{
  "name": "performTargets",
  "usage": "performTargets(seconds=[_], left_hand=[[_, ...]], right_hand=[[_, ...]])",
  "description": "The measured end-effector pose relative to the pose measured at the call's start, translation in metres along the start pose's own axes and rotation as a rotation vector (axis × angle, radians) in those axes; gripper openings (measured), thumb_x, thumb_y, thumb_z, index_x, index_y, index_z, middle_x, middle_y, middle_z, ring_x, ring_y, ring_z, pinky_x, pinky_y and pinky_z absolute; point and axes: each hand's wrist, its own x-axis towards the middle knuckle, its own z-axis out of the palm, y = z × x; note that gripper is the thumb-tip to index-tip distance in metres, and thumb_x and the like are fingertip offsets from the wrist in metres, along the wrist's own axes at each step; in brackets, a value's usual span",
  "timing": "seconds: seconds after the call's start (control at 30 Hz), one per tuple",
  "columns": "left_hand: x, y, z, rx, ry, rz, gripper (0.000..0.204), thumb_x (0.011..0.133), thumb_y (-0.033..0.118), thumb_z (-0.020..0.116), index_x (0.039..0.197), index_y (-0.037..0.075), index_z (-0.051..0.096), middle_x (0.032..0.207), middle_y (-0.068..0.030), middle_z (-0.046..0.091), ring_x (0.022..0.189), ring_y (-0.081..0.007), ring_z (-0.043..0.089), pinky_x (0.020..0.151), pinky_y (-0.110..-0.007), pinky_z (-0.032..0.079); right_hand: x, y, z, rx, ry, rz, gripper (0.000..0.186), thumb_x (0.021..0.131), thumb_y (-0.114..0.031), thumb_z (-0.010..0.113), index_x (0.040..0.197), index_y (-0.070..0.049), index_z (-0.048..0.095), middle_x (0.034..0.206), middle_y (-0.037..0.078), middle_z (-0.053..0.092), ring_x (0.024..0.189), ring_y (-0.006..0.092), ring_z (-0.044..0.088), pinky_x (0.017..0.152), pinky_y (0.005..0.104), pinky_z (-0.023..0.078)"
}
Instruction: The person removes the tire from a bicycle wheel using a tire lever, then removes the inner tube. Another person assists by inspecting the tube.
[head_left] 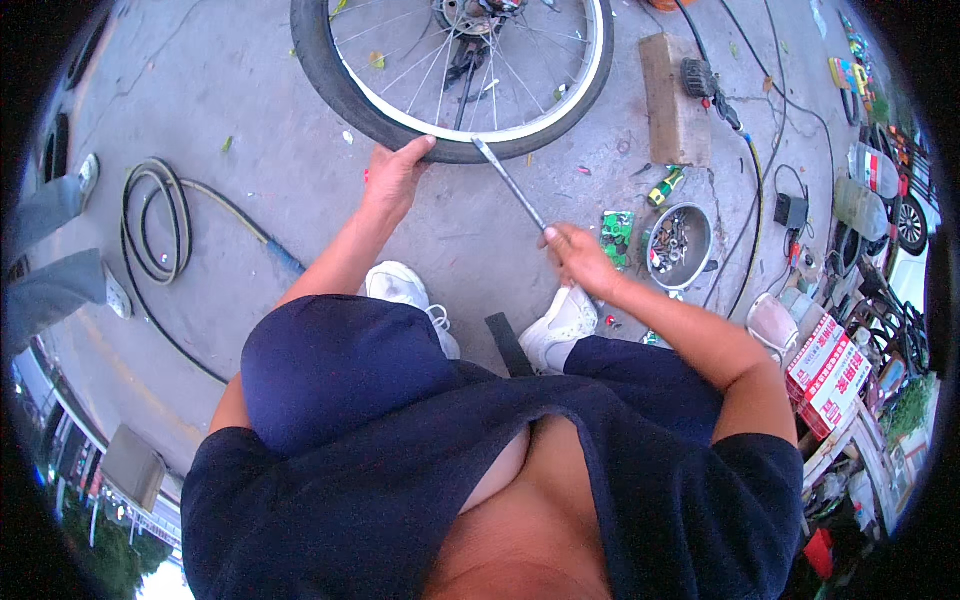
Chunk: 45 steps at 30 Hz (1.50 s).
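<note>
Ahead of me stands a spoked wheel with a black tire (335, 92) and a white rim (558, 117). My left hand (393, 182) grips the near edge of the tire, its thumb on top and most fingers hidden behind. In my right hand (580, 260) is a long metal tire lever (512, 190), held closed near its lower end. The lever slants up to the left, and its far tip meets the wheel where rim and tire join. Whether the tip sits under the tire bead I cannot tell.
A wooden block (672, 105), a green screwdriver (665, 187) and a metal bowl of small parts (682, 250) lie to the right. A coiled hose (165, 225) is at left, near another person's legs (60, 300). Boxes and clutter line the far right.
</note>
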Motion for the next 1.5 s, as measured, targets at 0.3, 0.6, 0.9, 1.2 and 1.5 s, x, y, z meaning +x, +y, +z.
performTargets(seconds=[0.3,0.6,0.9,1.2,1.5], left_hand=[[0.008,0.001,-0.017,0.021,-0.113,0.023,0.037,0.075,-0.007,0.055,0.11,-0.003,0.046,0.107,-0.0163,0.06,0.106,-0.027,0.057,0.092,-0.037,0.045],[0.003,-0.003,-0.016,0.09,-0.115,0.045,0.034,0.078,0.002,0.061,0.11,-0.007,0.054,0.111,-0.0141,0.06,0.1,-0.0199,0.058,0.091,-0.032,0.045],[-0.01,0.009,-0.008,0.162,-0.056,-0.034,0.038,0.078,0.01,0.067,0.11,0.002,0.048,0.102,-0.0088,0.06,0.095,-0.0193,0.059,0.084,-0.036,0.049],[-0.007,0.017,-0.016,0.229,0.13,0.15,0.042,0.076,0.02,0.071,0.106,0.003,0.048,0.097,-0.0061,0.056,0.085,-0.0149,0.057,0.076,-0.028,0.048],[-0.008,-0.002,-0.004,0.064,0.039,-0.084,0.035,0.077,0.003,0.066,0.108,0.001,0.048,0.101,-0.0111,0.061,0.093,-0.0219,0.061,0.08,-0.039,0.052]], right_hand=[[-0.004,-0.004,0.053,0.427,-0.117,0.185,0.032,0.098,-0.031,0.035,0.094,-0.003,0.051,0.058,-0.002,0.034,0.042,0.0066,0.03,0.035,0.0241,0.027],[0.004,-0.017,0.042,-0.073,-0.039,-0.096,0.032,0.095,-0.033,0.041,0.103,-0.003,0.046,0.065,0.007,0.05,0.055,0.0209,0.051,0.048,0.0354,0.042],[0.096,-0.186,-0.113,-1.836,0.233,-1.079,0.011,0.074,-0.013,0.054,0.083,-0.01,0.059,0.075,0.006,0.056,0.085,0.0222,0.057,0.071,0.0349,0.042],[0.052,-0.079,-0.076,-0.903,0.138,-0.446,0.035,0.088,-0.033,0.053,0.104,-0.003,0.047,0.081,0.021,0.059,0.08,0.038,0.06,0.067,0.049,0.046],[0.008,0.002,0.035,0.185,-0.005,0.045,0.036,0.095,-0.035,0.041,0.09,-0.002,0.056,0.057,0.002,0.043,0.043,0.0109,0.042,0.04,0.0291,0.037]])
